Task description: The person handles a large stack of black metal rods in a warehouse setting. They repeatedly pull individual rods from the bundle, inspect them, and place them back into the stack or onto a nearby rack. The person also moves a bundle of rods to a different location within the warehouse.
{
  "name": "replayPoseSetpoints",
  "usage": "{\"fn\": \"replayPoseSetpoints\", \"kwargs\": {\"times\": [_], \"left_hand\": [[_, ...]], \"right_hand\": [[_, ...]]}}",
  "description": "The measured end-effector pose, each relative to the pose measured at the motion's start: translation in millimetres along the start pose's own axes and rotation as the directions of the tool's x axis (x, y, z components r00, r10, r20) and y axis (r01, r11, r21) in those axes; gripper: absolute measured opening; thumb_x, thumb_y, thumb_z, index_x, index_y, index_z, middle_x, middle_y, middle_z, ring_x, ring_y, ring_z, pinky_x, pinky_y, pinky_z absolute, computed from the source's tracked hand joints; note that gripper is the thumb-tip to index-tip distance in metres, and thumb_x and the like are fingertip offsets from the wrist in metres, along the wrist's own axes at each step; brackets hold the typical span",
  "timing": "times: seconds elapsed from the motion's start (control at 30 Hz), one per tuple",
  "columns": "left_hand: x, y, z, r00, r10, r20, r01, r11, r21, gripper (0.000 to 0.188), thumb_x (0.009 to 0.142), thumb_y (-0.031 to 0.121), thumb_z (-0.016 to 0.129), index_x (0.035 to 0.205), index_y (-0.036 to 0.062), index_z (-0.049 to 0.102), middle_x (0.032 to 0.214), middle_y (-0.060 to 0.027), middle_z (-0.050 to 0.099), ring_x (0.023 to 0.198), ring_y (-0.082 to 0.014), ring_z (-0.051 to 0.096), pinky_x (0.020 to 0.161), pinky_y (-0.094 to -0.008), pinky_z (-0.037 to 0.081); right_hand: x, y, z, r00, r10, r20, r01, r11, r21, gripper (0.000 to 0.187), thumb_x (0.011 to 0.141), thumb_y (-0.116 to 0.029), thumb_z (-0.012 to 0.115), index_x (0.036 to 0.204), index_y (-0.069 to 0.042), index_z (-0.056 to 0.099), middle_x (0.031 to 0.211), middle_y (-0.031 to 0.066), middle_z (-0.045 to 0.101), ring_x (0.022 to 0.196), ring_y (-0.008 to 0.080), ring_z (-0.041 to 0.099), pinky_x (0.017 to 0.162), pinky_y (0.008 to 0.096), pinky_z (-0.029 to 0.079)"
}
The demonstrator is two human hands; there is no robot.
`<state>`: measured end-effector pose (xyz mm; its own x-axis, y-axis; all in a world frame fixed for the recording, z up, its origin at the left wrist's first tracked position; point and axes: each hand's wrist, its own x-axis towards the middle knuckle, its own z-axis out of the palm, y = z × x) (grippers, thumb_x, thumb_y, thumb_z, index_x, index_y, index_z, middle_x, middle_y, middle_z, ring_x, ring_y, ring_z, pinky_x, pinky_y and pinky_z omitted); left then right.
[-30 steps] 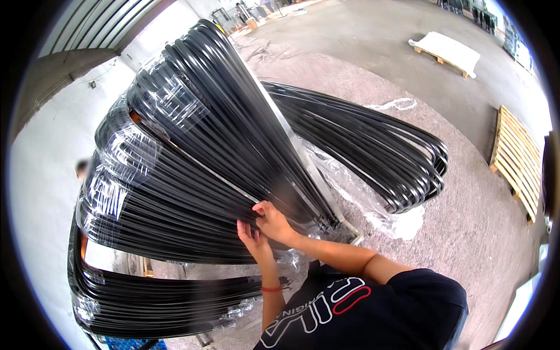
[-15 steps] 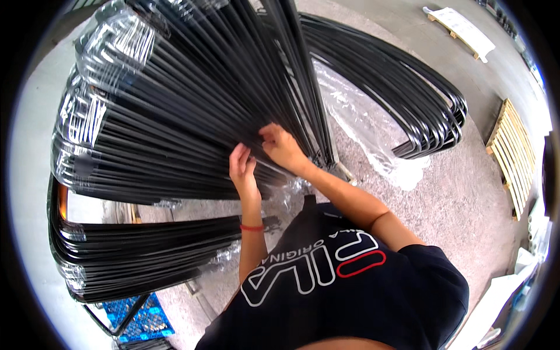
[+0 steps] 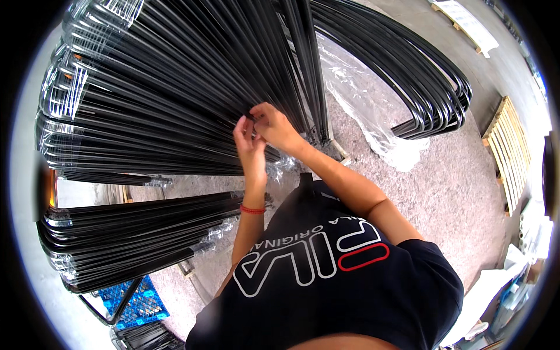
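Observation:
Long black bent metal tubes [image 3: 157,93] fan out in a large stack before me, their curved ends at the far left bound with clear stretch film [image 3: 73,87]. My left hand [image 3: 251,149], with a red cord on its wrist, is raised at the near part of the stack with its fingers bent together. Beside it, touching or nearly so, my right hand [image 3: 279,129] curls its fingers toward the left fingertips. Whatever lies between the fingers is too small or hidden to make out.
A lower bundle of black tubes [image 3: 146,227] lies at the left above a blue plastic pallet [image 3: 137,303]. More bent tubes [image 3: 402,70] rest at the far right beside clear plastic sheeting [image 3: 367,128]. A wooden pallet [image 3: 507,154] stands at the right.
My two hands have come closer together, their fingertips now meeting. The view has shifted slightly, so the stacks sit higher and further left.

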<state>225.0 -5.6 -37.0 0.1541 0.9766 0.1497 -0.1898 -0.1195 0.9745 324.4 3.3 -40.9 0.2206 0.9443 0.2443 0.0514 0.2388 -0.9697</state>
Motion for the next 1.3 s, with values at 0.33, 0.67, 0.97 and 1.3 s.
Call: {"fn": "replayPoseSetpoints", "kwargs": {"times": [0.33, 0.67, 0.97, 1.3], "left_hand": [[-5.8, -16.4, 22.6, 0.994, -0.003, -0.110, 0.000, 1.000, -0.028, 0.056, 0.074, -0.007, 0.049, 0.125, 0.0024, 0.030, 0.121, -0.0143, 0.038, 0.112, -0.0230, 0.041, 0.092, -0.0324, 0.037], [17.0, -20.2, -5.6, 0.992, 0.000, -0.124, 0.015, 0.993, 0.120, 0.041, 0.070, -0.006, 0.047, 0.112, -0.0025, 0.048, 0.111, -0.0128, 0.049, 0.105, -0.0201, 0.046, 0.089, -0.0294, 0.037], [18.3, -20.6, -12.5, 0.986, 0.020, -0.163, 0.032, 0.950, 0.309, 0.040, 0.071, -0.006, 0.048, 0.110, -0.0016, 0.052, 0.114, -0.0126, 0.046, 0.108, -0.0215, 0.045, 0.091, -0.0313, 0.036], [7.3, -20.4, -15.4, 0.994, -0.073, -0.080, 0.091, 0.962, 0.259, 0.044, 0.072, -0.006, 0.049, 0.115, 0.0024, 0.049, 0.122, -0.0124, 0.034, 0.111, -0.0229, 0.042, 0.089, -0.0320, 0.038]], "right_hand": [[10.0, 29.5, -17.8, 0.974, 0.045, 0.220, -0.068, 0.993, 0.098, 0.031, 0.075, 0.000, 0.050, 0.105, -0.002, 0.053, 0.083, 0.0080, 0.060, 0.080, 0.0121, 0.058, 0.071, 0.0249, 0.046], [20.3, 34.0, -19.5, 0.992, -0.027, 0.122, 0.040, 0.994, -0.103, 0.027, 0.070, 0.000, 0.050, 0.090, -0.010, 0.065, 0.074, 0.0142, 0.062, 0.068, 0.0210, 0.061, 0.064, 0.0299, 0.048], [10.7, 36.3, -16.2, 0.990, -0.082, 0.117, 0.104, 0.975, -0.197, 0.029, 0.069, -0.001, 0.053, 0.096, -0.007, 0.062, 0.104, 0.0121, 0.053, 0.105, 0.0232, 0.048, 0.089, 0.0304, 0.039], [22.7, 48.6, -58.2, 0.917, 0.218, -0.334, -0.148, 0.964, 0.223, 0.021, 0.072, 0.004, 0.046, 0.088, 0.001, 0.058, 0.080, 0.0091, 0.058, 0.072, 0.0154, 0.055, 0.062, 0.0258, 0.044]]}}
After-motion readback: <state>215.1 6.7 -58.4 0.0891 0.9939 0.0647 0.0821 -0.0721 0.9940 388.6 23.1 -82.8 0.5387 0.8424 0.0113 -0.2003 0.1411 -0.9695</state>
